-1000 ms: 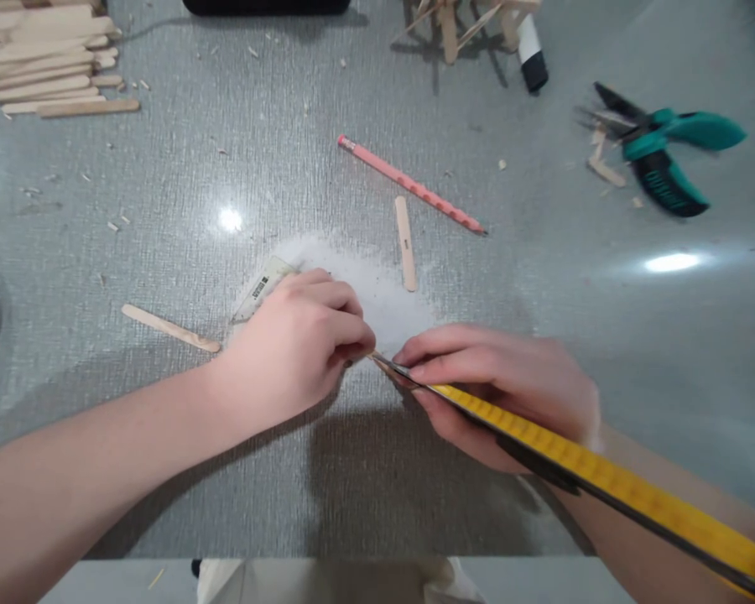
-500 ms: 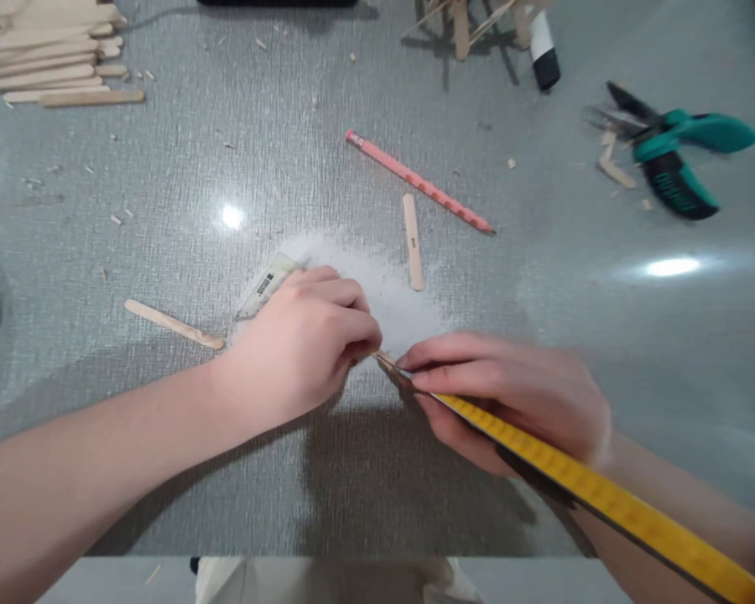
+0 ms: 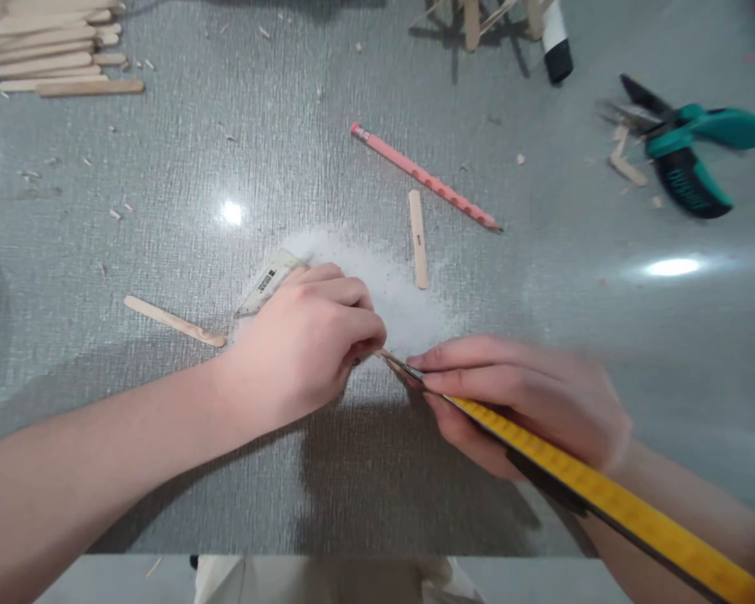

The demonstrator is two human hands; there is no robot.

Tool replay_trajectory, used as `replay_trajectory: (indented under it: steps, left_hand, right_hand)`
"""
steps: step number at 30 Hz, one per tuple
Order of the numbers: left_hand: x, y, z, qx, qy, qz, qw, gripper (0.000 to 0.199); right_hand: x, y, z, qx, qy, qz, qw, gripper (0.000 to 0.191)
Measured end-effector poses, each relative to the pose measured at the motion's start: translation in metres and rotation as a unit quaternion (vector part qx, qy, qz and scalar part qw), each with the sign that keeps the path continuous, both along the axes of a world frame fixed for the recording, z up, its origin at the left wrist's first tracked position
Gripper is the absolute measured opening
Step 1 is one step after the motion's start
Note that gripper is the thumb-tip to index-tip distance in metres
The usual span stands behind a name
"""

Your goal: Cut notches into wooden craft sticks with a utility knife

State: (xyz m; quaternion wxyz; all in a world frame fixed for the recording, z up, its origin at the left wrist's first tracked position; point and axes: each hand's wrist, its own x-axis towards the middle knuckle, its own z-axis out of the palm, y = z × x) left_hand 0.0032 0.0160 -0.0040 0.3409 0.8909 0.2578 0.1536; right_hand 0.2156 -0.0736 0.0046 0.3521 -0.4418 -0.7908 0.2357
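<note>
My left hand [image 3: 308, 340] is closed near the middle of the table, its fingers pinching a small wooden stick [image 3: 382, 354] of which only the end shows. My right hand [image 3: 522, 394] grips a long yellow-handled tool [image 3: 572, 474] with a thin metal tip. That tip touches or nearly touches the stick's end beside my left fingertips. White powder [image 3: 408, 315] is spread under and beyond my left hand. A clear triangular ruler [image 3: 270, 281] lies flat, partly covered by my left hand.
Single wooden sticks lie left [image 3: 174, 321] and centre [image 3: 419, 239]. A pink pencil [image 3: 424, 176] lies beyond. Stacked sticks [image 3: 50, 50] are at the back left. Green-handled pliers [image 3: 685, 138], a white tube with a black cap [image 3: 557, 46] and wood scraps [image 3: 626, 164] are at the right.
My right hand and the yellow tool have moved slightly right, away from my left fingers. The view has shifted a little. My left hand keeps its pinch.
</note>
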Motion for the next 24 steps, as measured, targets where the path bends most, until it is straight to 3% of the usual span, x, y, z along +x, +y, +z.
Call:
replay_trajectory:
  steps: [14, 18, 24]
  left_hand:
    - [0.0003, -0.0003, -0.0012, 0.008, -0.001, 0.003, 1.000, 0.023]
    - [0.0000, -0.0011, -0.0018, 0.011, 0.002, 0.007, 1.000, 0.024]
    - [-0.0002, -0.0011, -0.0022, 0.017, -0.011, 0.007, 1.000, 0.024]
  right_hand:
    - [0.0034, -0.0010, -0.0011, 0.017, -0.046, 0.023, 0.999, 0.026]
    - [0.0051, -0.0057, -0.0022, 0.014, -0.076, 0.012, 0.997, 0.026]
    - [-0.0006, -0.0071, -0.0017, 0.022, -0.030, -0.021, 0.999, 0.025]
